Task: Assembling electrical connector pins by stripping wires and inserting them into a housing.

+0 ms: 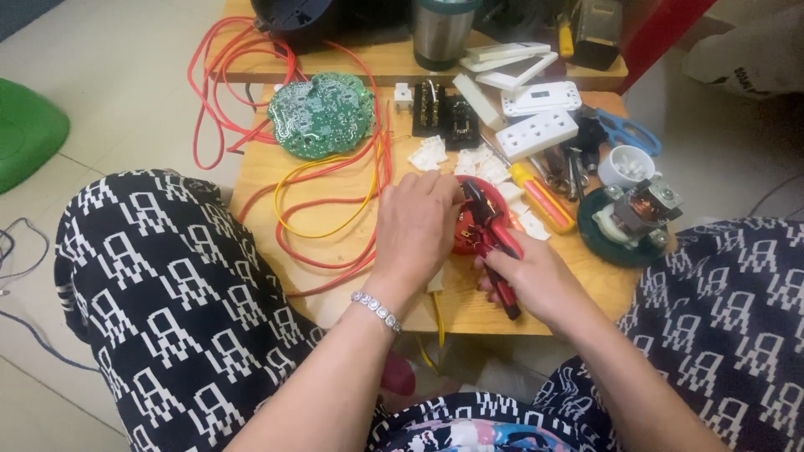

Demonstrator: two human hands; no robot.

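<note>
Centre frame: left hand (pixel 416 230) curled over red part (pixel 471 219). Right hand (pixel 536 280) gripped red-handled pliers (pixel 492 238), fingers closed. Green circuit board (pixel 321 113) upper left; white sockets (pixel 536 132) upper right.

Circuit board (pixel 321 115) lies behind wires (pixel 335 209) (on table (pixel 352 251)).

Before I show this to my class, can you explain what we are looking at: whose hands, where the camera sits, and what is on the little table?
There is one picture, taken by a camera on the person's head, looking down past patterned knees. No machine: two bare hands. The left hand rests on a round red part. The right hand grips red-handled pliers, their tip at that part. On the wooden table lie a green circuit board, red and yellow wires, white sockets, a yellow screwdriver and blue scissors.
</note>
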